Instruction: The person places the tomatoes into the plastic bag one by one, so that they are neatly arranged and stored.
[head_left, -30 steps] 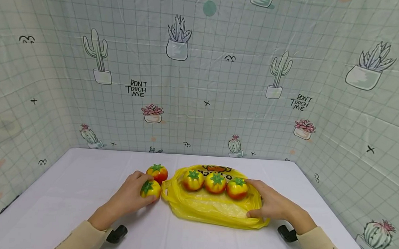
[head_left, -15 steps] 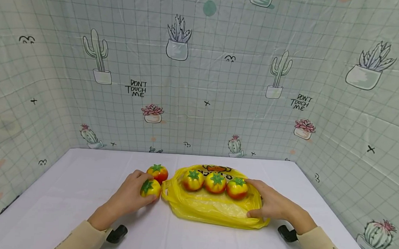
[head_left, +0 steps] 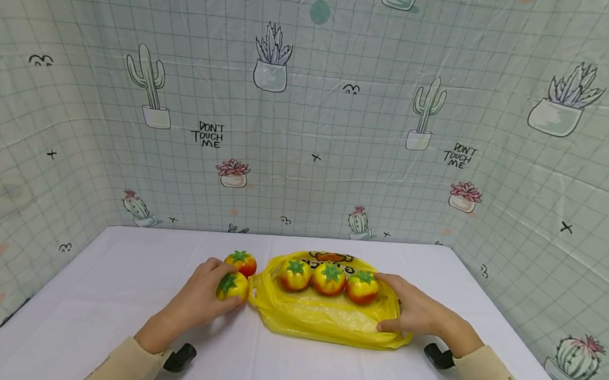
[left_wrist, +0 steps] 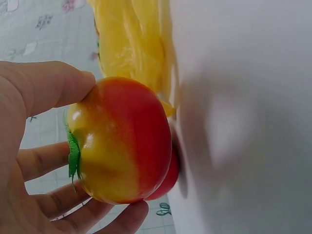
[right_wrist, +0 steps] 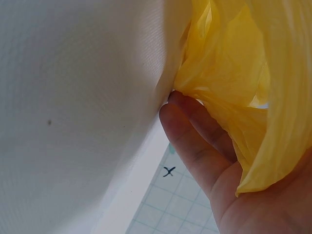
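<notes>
My left hand [head_left: 203,294] grips a toy tomato [head_left: 233,288], yellow above and red below with green leaves. In the left wrist view the thumb lies on one side of that tomato [left_wrist: 122,141] and fingertips on the other. A second tomato [head_left: 242,263] sits just behind it, touching or nearly so. A yellow plastic bag [head_left: 323,323] lies opened out, with three more tomatoes [head_left: 328,279] in a row on it. My right hand [head_left: 417,308] holds the bag's right end, thumb at the front and fingers at the back by the right-hand tomato; bag film [right_wrist: 287,97] partly covers its palm.
All this lies on a white tabletop [head_left: 124,278]. A patterned cloth wall [head_left: 297,126] stands behind the table and along both sides. Black wrist devices show below the left [head_left: 179,357] and right [head_left: 439,356] wrists.
My left hand and its tomato have shifted slightly right, toward the bag. The right hand, the bag and the other tomatoes have stayed put.
</notes>
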The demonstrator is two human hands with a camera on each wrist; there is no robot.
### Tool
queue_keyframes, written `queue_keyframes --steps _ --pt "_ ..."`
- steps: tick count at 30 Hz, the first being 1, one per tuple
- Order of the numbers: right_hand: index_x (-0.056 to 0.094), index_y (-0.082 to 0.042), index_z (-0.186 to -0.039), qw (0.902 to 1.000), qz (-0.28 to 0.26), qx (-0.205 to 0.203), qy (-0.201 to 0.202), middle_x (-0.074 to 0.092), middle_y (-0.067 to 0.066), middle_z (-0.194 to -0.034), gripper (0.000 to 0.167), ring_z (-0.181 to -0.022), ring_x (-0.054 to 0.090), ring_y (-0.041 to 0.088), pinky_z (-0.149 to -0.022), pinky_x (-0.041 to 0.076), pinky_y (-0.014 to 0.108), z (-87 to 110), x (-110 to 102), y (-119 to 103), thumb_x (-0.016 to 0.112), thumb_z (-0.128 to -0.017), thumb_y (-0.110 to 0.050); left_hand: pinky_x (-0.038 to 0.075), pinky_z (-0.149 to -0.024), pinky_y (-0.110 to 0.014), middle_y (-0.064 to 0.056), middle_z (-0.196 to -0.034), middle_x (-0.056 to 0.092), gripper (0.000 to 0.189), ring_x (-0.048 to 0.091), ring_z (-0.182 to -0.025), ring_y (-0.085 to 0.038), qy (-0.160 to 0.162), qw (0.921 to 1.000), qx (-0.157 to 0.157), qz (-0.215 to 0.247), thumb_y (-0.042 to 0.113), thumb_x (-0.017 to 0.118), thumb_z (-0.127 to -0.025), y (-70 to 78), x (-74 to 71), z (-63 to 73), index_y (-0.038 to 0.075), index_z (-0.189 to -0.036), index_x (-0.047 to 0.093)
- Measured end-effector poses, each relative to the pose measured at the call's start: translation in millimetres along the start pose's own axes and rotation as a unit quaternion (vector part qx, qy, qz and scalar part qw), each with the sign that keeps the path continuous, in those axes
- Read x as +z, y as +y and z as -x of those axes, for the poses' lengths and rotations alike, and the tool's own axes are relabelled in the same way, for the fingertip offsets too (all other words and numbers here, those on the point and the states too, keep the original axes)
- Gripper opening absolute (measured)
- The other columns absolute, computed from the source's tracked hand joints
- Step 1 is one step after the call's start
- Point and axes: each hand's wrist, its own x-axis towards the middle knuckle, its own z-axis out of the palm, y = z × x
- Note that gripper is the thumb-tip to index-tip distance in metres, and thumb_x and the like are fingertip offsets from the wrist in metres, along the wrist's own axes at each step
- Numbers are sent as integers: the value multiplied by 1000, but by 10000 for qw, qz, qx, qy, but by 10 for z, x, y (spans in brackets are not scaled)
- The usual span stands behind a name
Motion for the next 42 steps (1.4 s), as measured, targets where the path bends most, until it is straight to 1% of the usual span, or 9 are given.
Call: queue_keyframes --steps 8,11,15,20,22,28,34,42 --pt "34 -15 -146 10000 17 19 -40 38 8 -146 96 -132 38 31 -104 32 56 5 -3 1 80 -68 -48 46 -89 -45 -9 -112 51 50 49 -102 -26 174 9996 224 -30 31 76 -78 75 -12 4 9 -121 60" --pt "34 -15 -145 10000 26 8 -3 39 8 -145 96 -131 39 31 -104 33 56 -7 -8 -3 80 -68 -48 46 -89 -45 -9 -113 50 51 48 -103 -26 294 9989 351 -27 30 77 -78 108 -23 5 9 -121 60" --pt "34 -15 -145 10000 52 -18 26 39 8 -145 96 -131 39 31 -104 33 56 -21 -5 -8 80 -68 -48 46 -87 -43 -6 -110 50 49 48 -102 -25 472 9971 589 27 27 79 -76 161 -39 0 10 -118 61" --pt "35 -14 -145 10000 63 3 32 40 9 -144 96 -131 39 32 -104 33 56 -19 2 -13 80 -67 -48 46 -85 -41 -5 -108 50 47 48 -100 -24 586 9949 812 137 25 80 -75 256 -43 -34 10 -116 62" --pt "35 -14 -145 10000 51 10 23 40 9 -144 96 -131 39 32 -104 33 57 -15 2 -11 81 -67 -48 46 -85 -40 -5 -108 50 47 48 -100 -24 606 9945 844 154 25 80 -75 295 -33 -52 9 -115 62" --pt "34 -14 -145 10000 47 49 -17 39 10 -145 97 -131 39 33 -103 33 58 -3 0 3 80 -67 -48 46 -88 -40 -6 -109 49 48 48 -101 -23 526 9945 873 225 27 81 -75 416 25 -114 8 -114 61" --pt "34 -15 -145 10000 35 8 5 39 9 -145 96 -131 39 31 -104 33 56 0 9 10 80 -68 -48 44 -92 -41 -6 -112 49 49 46 -105 -23 398 9946 925 252 30 79 -76 542 81 -178 9 -117 61" --pt "34 -14 -145 10000 28 27 22 40 9 -144 97 -131 39 32 -104 33 56 3 2 -8 81 -67 -48 44 -93 -40 -4 -113 49 47 47 -104 -22 251 9934 1019 455 30 76 -78 673 177 -246 12 -118 60"
